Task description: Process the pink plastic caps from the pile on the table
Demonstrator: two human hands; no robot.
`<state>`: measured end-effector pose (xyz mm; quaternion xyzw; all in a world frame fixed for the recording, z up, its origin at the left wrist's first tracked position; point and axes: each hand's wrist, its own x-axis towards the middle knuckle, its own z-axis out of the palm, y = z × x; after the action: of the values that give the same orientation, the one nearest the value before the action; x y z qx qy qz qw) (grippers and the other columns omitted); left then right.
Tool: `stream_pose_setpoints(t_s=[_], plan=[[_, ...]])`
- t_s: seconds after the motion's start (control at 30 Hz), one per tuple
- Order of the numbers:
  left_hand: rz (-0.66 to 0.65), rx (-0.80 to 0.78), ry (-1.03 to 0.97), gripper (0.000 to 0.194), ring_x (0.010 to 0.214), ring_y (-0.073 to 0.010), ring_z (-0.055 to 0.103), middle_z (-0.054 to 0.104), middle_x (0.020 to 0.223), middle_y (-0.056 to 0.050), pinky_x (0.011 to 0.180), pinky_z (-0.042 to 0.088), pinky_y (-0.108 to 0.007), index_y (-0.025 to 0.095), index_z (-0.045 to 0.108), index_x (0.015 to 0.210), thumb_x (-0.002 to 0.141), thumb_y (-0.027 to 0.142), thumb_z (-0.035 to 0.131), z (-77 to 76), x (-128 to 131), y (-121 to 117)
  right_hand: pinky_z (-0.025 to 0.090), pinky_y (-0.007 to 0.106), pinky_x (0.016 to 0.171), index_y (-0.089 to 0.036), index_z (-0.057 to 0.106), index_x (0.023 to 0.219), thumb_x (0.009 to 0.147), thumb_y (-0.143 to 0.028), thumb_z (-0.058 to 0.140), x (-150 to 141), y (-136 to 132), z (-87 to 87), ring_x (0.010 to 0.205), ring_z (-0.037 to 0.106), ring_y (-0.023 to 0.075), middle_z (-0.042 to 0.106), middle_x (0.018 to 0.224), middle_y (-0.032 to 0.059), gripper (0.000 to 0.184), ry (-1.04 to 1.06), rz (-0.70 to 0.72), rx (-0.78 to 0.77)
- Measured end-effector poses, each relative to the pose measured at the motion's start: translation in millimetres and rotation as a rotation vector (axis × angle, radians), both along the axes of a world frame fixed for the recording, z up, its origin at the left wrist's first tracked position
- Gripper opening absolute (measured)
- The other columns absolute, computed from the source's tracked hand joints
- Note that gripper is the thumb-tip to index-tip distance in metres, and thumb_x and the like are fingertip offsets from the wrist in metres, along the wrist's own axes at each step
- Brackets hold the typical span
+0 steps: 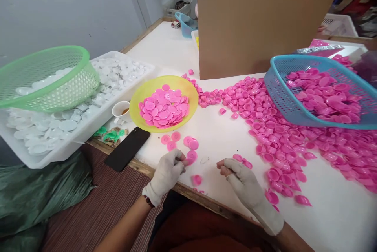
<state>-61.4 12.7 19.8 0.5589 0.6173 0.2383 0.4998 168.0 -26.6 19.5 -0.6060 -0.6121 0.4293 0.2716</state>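
Observation:
My left hand [167, 171], in a pale fingerless glove, pinches the edge of a flat round pink disc [192, 156] just above the white table. More pink discs [176, 136] lie loose in front of it. My right hand [243, 181], gloved the same way, is held to the right with its fingers curled together; what they hold, if anything, is hidden. Beyond its fingertips rest a few small pink cup-shaped pieces [243, 161]. Between my hands, near the table edge, is a blurred pink piece [196, 180]. A yellow bowl [136, 105] behind the left hand carries a heap of pink discs [165, 106].
Pink cup pieces [271, 134] spread across the right side, beneath a blue basket [277, 99]. On the left are a phone [128, 149], a small white cup [118, 107], a white tray [55, 157] and a green basket [44, 105]. A cardboard panel [259, 20] stands behind.

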Motion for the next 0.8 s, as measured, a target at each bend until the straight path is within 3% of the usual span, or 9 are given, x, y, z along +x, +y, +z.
stream_pose_setpoints(t_s=[0.1,0.2,0.37,0.5,0.6,0.73,0.8], plan=[[0.003,-0.259,-0.284,0.014,0.050,-0.0114,0.055,0.053,0.055,0.005,0.050,0.042,-0.021,0.019,0.047,0.077,0.075,0.027,0.057,9.2,15.1,-10.4,0.050,0.030,0.068,-0.021,0.061,0.093,0.085,-0.028,0.047,-22.0,0.5,2.6,0.072,0.061,0.0172,0.065,0.081,0.0030,0.018,0.162,0.050,-0.162],[-0.069,-0.307,-0.253,0.011,0.048,-0.0115,0.055,0.053,0.054,0.005,0.048,0.041,-0.021,0.018,0.049,0.079,0.078,0.028,0.054,14.8,19.2,-13.9,0.046,0.025,0.056,-0.020,0.054,0.076,0.084,-0.027,0.046,-34.9,1.7,-2.0,0.059,0.057,0.0126,0.060,0.070,-0.0005,0.014,0.291,0.047,-0.299],[-0.191,0.056,0.195,0.013,0.064,-0.0146,0.057,0.058,0.069,0.000,0.065,0.045,-0.028,0.019,0.057,0.092,0.083,0.026,0.050,12.2,6.7,-12.9,0.041,0.023,0.050,-0.019,0.051,0.073,0.083,-0.038,0.051,-16.5,7.2,-5.1,0.056,0.056,0.0119,0.056,0.063,-0.0017,0.021,0.358,-0.146,-0.374],[-0.424,0.246,0.468,0.017,0.080,-0.0188,0.057,0.059,0.094,-0.005,0.071,0.045,-0.030,0.020,0.057,0.095,0.078,0.021,0.056,-0.9,16.7,-19.9,0.040,0.023,0.049,-0.018,0.051,0.071,0.081,-0.041,0.055,-0.3,6.9,-4.7,0.055,0.055,0.0114,0.057,0.064,-0.0008,0.025,0.385,-0.266,-0.403],[-0.501,0.267,0.480,0.014,0.078,-0.0173,0.056,0.057,0.092,-0.003,0.070,0.046,-0.029,0.020,0.055,0.089,0.078,0.013,0.053,-11.2,33.1,-25.9,0.042,0.023,0.051,-0.018,0.053,0.071,0.082,-0.042,0.056,2.8,2.7,-9.3,0.055,0.055,0.0113,0.058,0.064,-0.0002,0.027,0.423,-0.269,-0.417],[-0.391,0.395,0.320,0.009,0.079,-0.0161,0.054,0.056,0.091,-0.003,0.072,0.046,-0.028,0.019,0.050,0.087,0.081,0.013,0.050,-23.8,55.0,-27.4,0.044,0.024,0.052,-0.019,0.054,0.076,0.081,-0.044,0.060,5.8,-2.2,-20.5,0.060,0.058,0.0126,0.058,0.070,-0.0003,0.026,0.550,-0.340,-0.400],[-0.411,0.471,0.309,0.008,0.080,-0.0164,0.053,0.056,0.089,-0.003,0.071,0.046,-0.028,0.019,0.049,0.085,0.083,0.011,0.048,-30.2,65.3,-24.7,0.047,0.025,0.055,-0.020,0.054,0.080,0.080,-0.043,0.062,7.5,-4.0,-25.6,0.065,0.060,0.0145,0.059,0.073,0.0000,0.024,0.610,-0.398,-0.410]])
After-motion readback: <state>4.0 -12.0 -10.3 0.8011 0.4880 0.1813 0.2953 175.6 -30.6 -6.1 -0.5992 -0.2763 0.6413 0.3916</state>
